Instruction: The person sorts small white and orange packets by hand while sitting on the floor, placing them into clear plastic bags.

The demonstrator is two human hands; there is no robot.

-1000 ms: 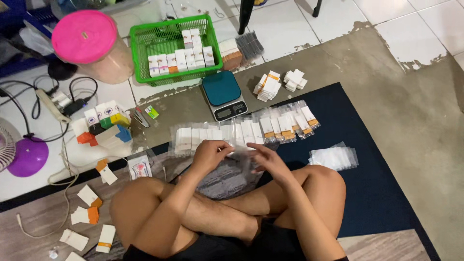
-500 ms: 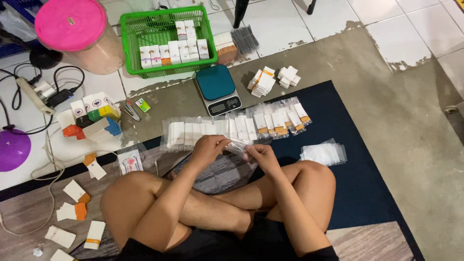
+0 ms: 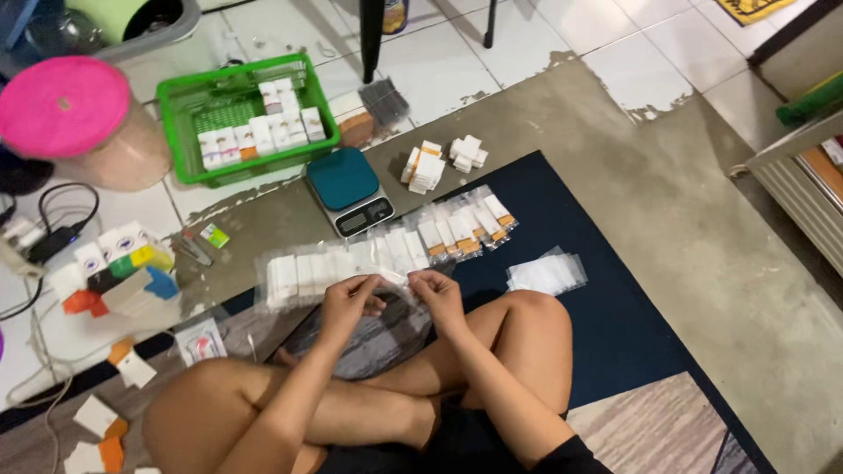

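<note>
where hands (image 3: pixel 392 297) pinch a bag (image 3: pixel 397 279), mat edge (image 3: pixel 215 309) near

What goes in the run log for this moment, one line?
left hand: holds clear bag | right hand: holds same bag | behind: row of bagged boxes, scale

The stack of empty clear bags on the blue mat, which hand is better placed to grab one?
Probably the right hand: the clear bags lie on its side, while the left hand sits farther away.
</note>
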